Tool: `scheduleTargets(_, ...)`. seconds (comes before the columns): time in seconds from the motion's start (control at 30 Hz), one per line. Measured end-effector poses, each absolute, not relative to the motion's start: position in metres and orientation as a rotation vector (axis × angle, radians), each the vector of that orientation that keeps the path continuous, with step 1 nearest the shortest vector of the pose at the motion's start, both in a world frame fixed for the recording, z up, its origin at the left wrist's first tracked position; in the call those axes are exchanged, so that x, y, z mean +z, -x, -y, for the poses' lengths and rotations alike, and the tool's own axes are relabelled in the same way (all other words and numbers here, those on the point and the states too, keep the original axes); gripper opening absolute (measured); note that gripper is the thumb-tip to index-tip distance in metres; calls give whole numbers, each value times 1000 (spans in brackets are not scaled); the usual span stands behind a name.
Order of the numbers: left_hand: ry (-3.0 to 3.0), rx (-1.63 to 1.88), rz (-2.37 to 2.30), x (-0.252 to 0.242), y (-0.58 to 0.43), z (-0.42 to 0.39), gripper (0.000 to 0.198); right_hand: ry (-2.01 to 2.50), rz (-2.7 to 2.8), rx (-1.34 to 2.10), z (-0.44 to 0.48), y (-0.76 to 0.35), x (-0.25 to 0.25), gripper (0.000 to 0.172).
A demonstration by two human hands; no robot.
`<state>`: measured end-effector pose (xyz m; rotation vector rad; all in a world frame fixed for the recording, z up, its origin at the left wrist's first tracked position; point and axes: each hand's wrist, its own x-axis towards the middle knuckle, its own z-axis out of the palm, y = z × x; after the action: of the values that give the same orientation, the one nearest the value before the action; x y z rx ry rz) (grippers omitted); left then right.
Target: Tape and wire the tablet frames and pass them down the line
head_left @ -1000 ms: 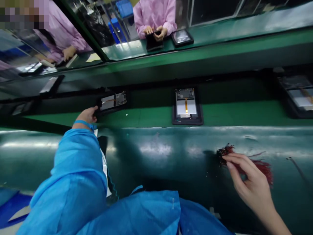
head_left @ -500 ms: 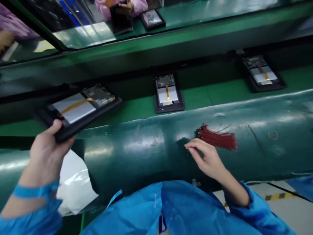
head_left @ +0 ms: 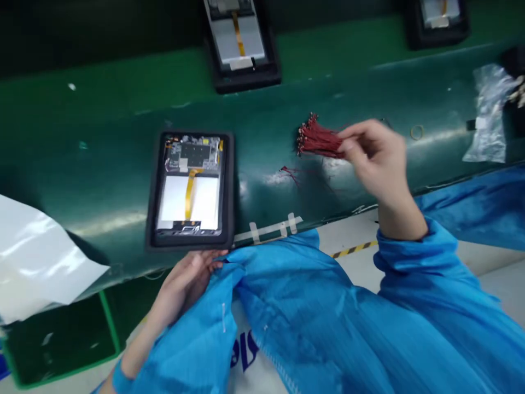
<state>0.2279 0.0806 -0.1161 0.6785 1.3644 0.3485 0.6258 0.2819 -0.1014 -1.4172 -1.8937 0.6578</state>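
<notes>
An opened tablet (head_left: pixel 199 200) lies in a black foam tray (head_left: pixel 152 219) on the bench in front of me. Its circuit board, pale battery and orange flex cable face up. My left hand (head_left: pixel 191 276) is just below the tray's near edge, fingers loosely extended by the bench edge and my blue sleeve; I see nothing held in it. Off to the right, my right hand (head_left: pixel 377 156) pinches the tail end of a bundle of thin red wires (head_left: pixel 319 138), whose tips fan out leftward. A few loose red wires (head_left: pixel 290 174) lie in front of the bundle.
Two more opened tablets, one at the middle (head_left: pixel 240 41) and one at the right (head_left: pixel 441 13), lie on the green strip behind. White sheet (head_left: pixel 36 257) covers the left bench edge, above a green crate (head_left: pixel 61 377). A rubber band (head_left: pixel 416 132) and clear plastic bag (head_left: pixel 490 115) lie right.
The tablet in its tray came down from my raised left hand onto the bench, and that hand let go. My right hand moved onto the red wire bundle. The view tilted downward.
</notes>
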Motion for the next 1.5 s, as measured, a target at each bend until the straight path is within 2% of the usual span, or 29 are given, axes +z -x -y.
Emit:
scheduleTargets(0.13,-977,338,-1636,-87,-226,-96,31,1380,2354,633,-258,-602,-125,17)
scheduleTargets(0.23,-1101,553,-1919,-64,-224,-114,24,1411,2444,494,-253,-574,-146,18)
scheduleTargets(0.3,-1174,661,-1934,-59,-231,-130,22,1441,2507,427,-259,-560,-156,18)
scheduleTargets(0.5,-1587,812,-1675,-96,-288,-190,18,1303,2662,429,-273,-550,-158,22)
scheduleTargets(0.7,-1429,754,-1385,-126,-331,-224,17,978,2616,534,-263,-543,-136,20)
scheduleTargets(0.97,-1265,840,-1487,-119,-294,-196,13,890,2341,922,-246,-510,-138,9)
scheduleTargets(1.17,-1237,890,-1525,-127,-272,-156,18,802,2411,980,-222,-486,-144,14)
scheduleTargets(1.33,-1552,995,-1812,-134,-248,-129,19,872,2703,911,-207,-476,-142,22)
scheduleTargets(1.5,-2053,1052,-1846,-147,-238,-116,12,994,2890,815,-203,-465,-138,25)
